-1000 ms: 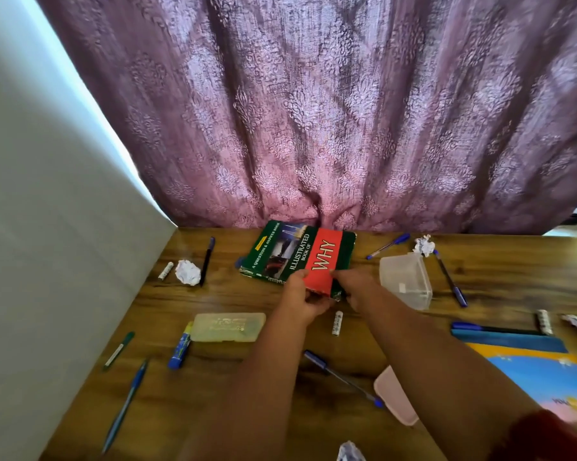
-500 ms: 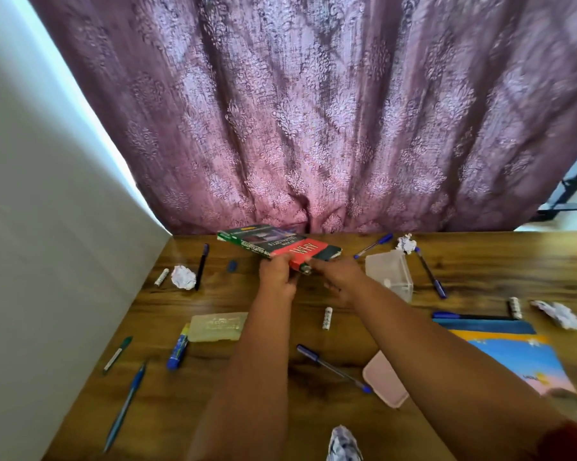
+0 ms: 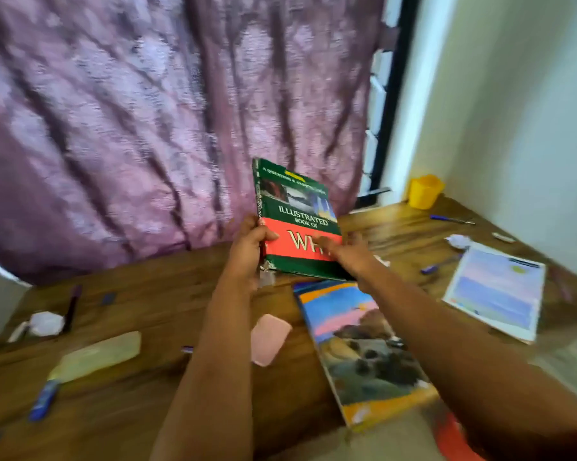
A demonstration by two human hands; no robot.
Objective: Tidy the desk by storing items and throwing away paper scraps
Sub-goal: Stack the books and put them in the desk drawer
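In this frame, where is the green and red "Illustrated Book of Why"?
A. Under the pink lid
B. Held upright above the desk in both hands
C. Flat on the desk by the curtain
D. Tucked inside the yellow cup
B: the book stands upright off the desk, with the left hand gripping its spine edge and the right hand across its lower cover.

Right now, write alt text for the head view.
Two bare hands hold a green and red hardcover book upright above a wooden desk, the left hand gripping its spine edge, the right hand its lower corner. Below lies a colourful landscape-cover book; a yellow plastic cup stands in the far corner.
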